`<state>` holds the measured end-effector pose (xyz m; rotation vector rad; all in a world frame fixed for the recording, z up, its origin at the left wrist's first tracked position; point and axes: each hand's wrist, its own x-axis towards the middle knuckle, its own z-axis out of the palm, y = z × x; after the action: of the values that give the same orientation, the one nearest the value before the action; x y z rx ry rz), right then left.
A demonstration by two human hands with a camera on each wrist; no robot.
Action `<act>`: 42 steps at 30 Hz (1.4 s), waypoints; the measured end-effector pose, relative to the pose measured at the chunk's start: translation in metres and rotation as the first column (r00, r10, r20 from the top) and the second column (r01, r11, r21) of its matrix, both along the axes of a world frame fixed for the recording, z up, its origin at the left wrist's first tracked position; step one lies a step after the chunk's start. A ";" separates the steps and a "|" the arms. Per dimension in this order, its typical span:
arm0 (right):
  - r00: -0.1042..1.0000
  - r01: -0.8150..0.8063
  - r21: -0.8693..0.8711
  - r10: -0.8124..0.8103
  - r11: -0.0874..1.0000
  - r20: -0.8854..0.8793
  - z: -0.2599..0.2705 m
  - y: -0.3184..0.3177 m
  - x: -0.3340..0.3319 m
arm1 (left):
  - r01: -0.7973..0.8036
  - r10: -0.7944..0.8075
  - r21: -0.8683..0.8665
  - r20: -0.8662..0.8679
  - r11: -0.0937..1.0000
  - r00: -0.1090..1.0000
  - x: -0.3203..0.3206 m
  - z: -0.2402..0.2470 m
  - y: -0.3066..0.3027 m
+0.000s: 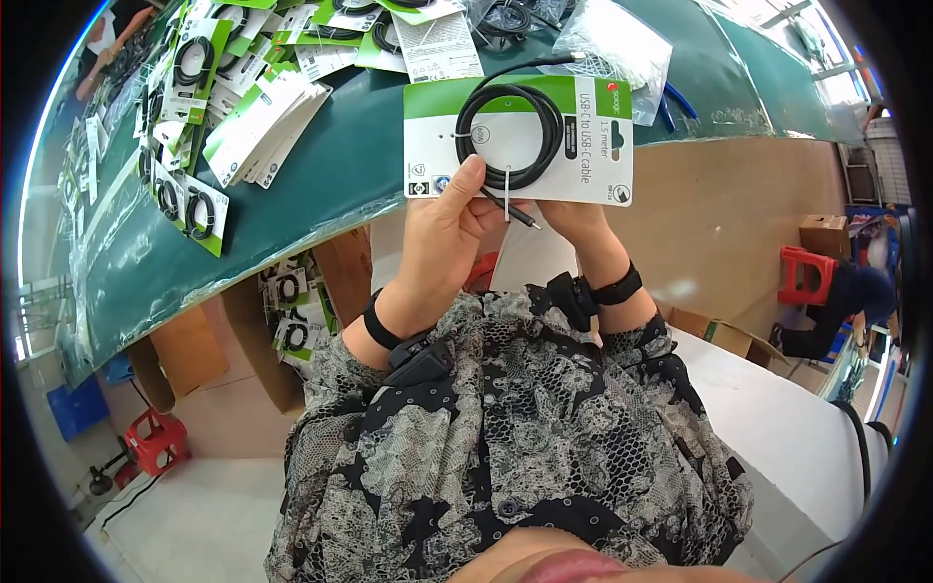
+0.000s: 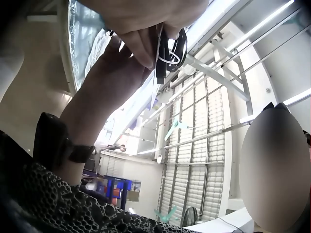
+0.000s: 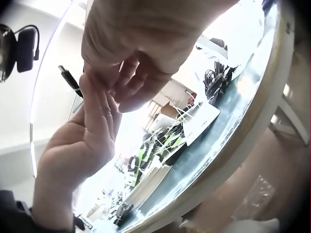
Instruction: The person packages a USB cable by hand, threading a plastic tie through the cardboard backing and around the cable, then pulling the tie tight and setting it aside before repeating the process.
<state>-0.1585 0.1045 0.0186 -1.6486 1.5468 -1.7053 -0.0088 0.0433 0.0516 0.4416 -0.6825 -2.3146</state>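
Observation:
A white-and-green card [image 1: 428, 131] labelled USB-C cable faces up in the head view, with a coiled black cable [image 1: 552, 141] on its front. My left hand [image 1: 437, 228] grips its lower edge, thumb over the coil and fingers behind. A white tie [image 1: 507, 192] loops round the coil near that thumb, and one cable plug [image 1: 525, 220] hangs below the edge. My right hand [image 1: 575, 222] reaches behind the card, which hides its fingers in the head view. The right wrist view has the right hand [image 3: 136, 43] bent close against the left fingers [image 3: 97, 104]; I cannot tell what it pinches.
A green-topped table [image 1: 369, 146] curves ahead. On it lie a stack of white cards [image 1: 267, 126], piled carded cables [image 1: 194, 63], a clear bag of white ties [image 1: 617, 53] and blue-handled pliers [image 1: 678, 102]. An open box [image 1: 287, 301] below holds more carded cables. Red stools stand on both sides.

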 end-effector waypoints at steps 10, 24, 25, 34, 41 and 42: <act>0.976 -0.088 0.137 0.058 0.987 0.209 -0.015 -0.004 -0.011 | 0.051 -0.050 0.019 -0.056 0.999 0.997 -0.002 0.003 0.002; 0.957 0.179 0.467 -0.263 0.866 0.122 0.009 0.033 0.010 | -0.189 0.190 -0.024 0.089 0.982 0.978 -0.016 -0.028 -0.020; 0.973 0.232 0.404 -0.203 0.885 -0.114 0.019 0.038 0.013 | -0.190 0.193 -0.035 0.102 0.981 0.976 -0.015 -0.032 -0.021; 0.779 0.292 -0.053 -0.270 0.955 -0.566 0.040 0.014 0.004 | -0.062 0.064 -0.022 0.117 0.998 0.991 -0.012 -0.024 -0.007; 0.874 0.144 -0.035 -0.143 0.989 -0.464 0.038 0.013 -0.005 | -0.040 0.032 0.084 0.088 0.996 0.996 -0.006 -0.022 -0.013; 0.873 0.145 -0.036 -0.145 0.989 -0.466 0.038 0.014 -0.005 | -0.044 0.036 0.096 0.087 0.994 0.996 -0.006 -0.022 -0.013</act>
<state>-0.1633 0.1185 0.0571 -2.1050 1.9238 -1.4329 -0.0152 0.0307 0.0298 0.5972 -0.5966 -2.3087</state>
